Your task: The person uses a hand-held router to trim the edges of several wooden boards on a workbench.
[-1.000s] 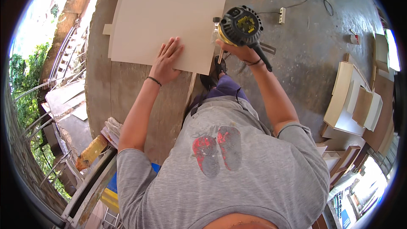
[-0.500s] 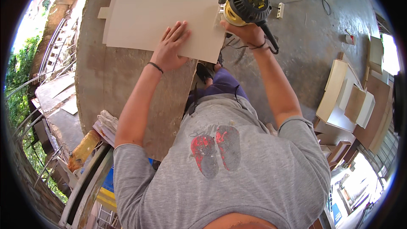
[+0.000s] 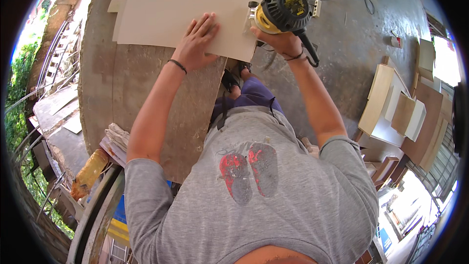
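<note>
A large white board (image 3: 181, 7) lies on a worn wooden worktable (image 3: 146, 93), its right edge at the table's right side. My left hand (image 3: 196, 44) rests flat on the board near its front edge, fingers spread. At the board's right edge, my right hand (image 3: 278, 41) grips a yellow and black trim router (image 3: 283, 10) low on its body. A clear base plate (image 3: 249, 22) on the router overlaps the board's edge. Its black cord hangs past my right wrist. The cutting bit is hidden beneath the router.
A white power strip (image 3: 317, 8) and a dark cable (image 3: 366, 0) lie on the concrete floor to the right. Cabinet parts (image 3: 386, 98) stand farther right. Bundled cloth (image 3: 117, 139) and a yellowish block (image 3: 90, 171) sit at the table's near left. My feet are beside the table.
The view has shifted slightly. My right hand and the router have moved a little toward me along the board's edge. My left hand stays flat on the board.
</note>
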Motion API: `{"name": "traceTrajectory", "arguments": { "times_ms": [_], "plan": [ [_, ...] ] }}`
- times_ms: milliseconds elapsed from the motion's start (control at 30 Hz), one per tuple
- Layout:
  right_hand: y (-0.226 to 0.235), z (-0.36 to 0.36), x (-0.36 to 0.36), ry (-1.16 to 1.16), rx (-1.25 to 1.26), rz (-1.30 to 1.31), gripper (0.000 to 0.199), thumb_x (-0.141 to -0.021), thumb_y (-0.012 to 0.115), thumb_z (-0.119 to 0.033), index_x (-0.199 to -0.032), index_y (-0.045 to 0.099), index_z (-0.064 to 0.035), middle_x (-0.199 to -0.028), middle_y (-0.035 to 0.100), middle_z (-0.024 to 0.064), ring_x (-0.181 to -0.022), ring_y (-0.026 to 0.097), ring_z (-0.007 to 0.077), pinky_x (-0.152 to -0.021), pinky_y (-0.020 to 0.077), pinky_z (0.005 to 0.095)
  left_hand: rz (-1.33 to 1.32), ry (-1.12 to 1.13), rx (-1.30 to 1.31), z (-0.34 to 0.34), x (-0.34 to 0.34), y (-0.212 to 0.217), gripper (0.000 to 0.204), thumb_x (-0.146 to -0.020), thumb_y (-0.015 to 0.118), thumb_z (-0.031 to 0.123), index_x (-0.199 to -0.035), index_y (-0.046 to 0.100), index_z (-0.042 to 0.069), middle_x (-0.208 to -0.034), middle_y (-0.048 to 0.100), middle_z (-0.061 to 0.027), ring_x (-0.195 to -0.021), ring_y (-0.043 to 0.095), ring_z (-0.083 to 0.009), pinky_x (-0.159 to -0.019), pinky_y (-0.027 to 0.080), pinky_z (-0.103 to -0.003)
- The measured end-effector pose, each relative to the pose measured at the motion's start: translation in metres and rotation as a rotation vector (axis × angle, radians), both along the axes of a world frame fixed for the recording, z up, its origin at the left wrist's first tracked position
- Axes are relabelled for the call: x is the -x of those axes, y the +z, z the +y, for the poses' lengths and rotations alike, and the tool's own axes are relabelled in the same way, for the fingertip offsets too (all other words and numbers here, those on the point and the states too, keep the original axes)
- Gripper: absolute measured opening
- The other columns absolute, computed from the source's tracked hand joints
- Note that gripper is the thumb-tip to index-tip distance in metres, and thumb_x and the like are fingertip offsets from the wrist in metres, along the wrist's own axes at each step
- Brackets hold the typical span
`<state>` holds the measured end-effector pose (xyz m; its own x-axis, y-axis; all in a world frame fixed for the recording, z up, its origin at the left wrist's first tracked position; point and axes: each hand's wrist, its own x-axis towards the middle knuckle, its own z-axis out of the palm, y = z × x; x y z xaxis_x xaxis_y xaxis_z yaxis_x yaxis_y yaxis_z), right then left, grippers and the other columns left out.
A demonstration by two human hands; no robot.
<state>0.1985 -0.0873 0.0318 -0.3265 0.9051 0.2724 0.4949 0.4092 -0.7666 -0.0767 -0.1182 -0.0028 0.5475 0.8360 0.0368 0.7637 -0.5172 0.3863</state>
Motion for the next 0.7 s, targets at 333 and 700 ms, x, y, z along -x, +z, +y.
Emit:
{"name": "traceTrajectory", "arguments": {
  "times_ms": [333,700],
  "plan": [
    [-0.025,-0.045,0.012,-0.021,-0.016,0.127,0.035,-0.067,0.082,-0.033,-0.092,0.071,-0.0112,-0.088,0.072,0.0032,-0.079,0.069,0.0183,-0.070,0.0557,0.0313,0.026,-0.028,-0.019,0.000,0.001,-0.005,0.079,-0.077,0.070,0.028,-0.143,0.036,0.003,-0.157,0.020,-0.0157,-0.146,0.015,-0.0304,-0.118,0.016,-0.045],
    [-0.056,-0.094,0.007,0.047,-0.043,-0.006,0.051,-0.060,0.088,-0.030,-0.100,0.066,-0.0060,-0.091,0.069,0.0072,-0.082,0.068,0.0221,-0.075,0.0532,0.0316,0.042,-0.048,-0.020,0.001,0.002,-0.006,0.078,-0.078,0.065,0.026,-0.145,0.033,0.001,-0.158,0.015,-0.0160,-0.147,0.012,-0.0295,-0.118,0.013,-0.045]
  ]
}}
